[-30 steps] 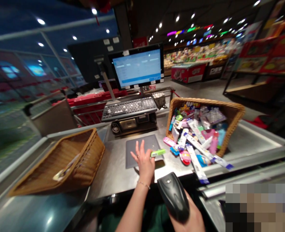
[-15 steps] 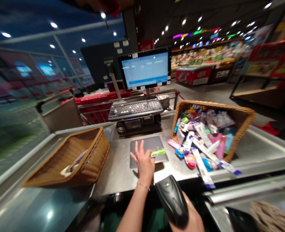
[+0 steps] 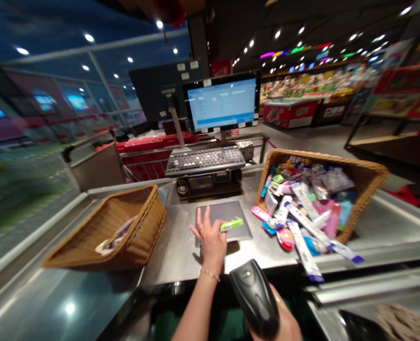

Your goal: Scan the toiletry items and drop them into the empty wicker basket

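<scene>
Between thumb and forefinger, my left hand [image 3: 212,240] pinches a small bright green packaged item [image 3: 232,224], its other fingers spread. Hand and item are above a flat grey pad [image 3: 240,210] set in the metal counter [image 3: 163,258]. My right hand [image 3: 284,317] is wrapped round a black handheld barcode scanner [image 3: 254,296], whose head points toward the counter just right of my left wrist. The scanner hides most of the right fingers. To the right, a tipped wicker basket [image 3: 368,201] spills several small packaged goods [image 3: 305,251] onto the counter.
On the left lies another wicker basket [image 3: 153,237] with a few small items inside. Behind the pad stand a keyboard [image 3: 206,160] and a lit monitor [image 3: 222,104]. A dark flat object [image 3: 361,327] and a brown cloth [image 3: 405,322] lie at the lower right.
The view has shifted slightly, so the counter, baskets and monitor appear a little further right. My left hand keeps the green item and my right hand keeps the scanner, both nearly still.
</scene>
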`<control>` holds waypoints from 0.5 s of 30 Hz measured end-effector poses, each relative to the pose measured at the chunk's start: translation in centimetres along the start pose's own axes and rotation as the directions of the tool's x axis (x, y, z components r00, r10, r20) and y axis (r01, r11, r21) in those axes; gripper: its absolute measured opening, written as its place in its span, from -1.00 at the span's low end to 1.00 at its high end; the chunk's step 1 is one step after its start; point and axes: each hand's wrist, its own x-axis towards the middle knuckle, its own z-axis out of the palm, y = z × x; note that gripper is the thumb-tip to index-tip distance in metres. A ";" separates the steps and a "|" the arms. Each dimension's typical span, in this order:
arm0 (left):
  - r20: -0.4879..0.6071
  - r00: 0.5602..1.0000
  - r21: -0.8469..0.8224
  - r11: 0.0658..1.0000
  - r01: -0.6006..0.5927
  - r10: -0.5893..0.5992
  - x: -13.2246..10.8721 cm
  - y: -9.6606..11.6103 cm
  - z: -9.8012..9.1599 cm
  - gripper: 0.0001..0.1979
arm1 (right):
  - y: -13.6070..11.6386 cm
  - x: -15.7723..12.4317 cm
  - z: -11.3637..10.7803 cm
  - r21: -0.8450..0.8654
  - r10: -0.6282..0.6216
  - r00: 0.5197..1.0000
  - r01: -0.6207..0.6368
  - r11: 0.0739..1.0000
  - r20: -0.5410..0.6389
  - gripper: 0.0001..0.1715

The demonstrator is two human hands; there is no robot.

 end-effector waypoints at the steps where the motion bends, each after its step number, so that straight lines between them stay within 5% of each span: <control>1: -0.004 1.000 -0.001 1.000 0.002 -0.002 0.0 -0.1 -0.1 -0.81 | 0.1 0.0 0.1 0.000 -0.010 1.000 0.010 1.000 -0.001 -0.54; 15: -0.068 0.997 -0.002 1.000 0.031 -0.031 0.3 -1.0 -1.6 -0.79 | 0.9 -0.6 0.0 -0.121 -0.088 0.990 0.101 0.988 0.111 -0.53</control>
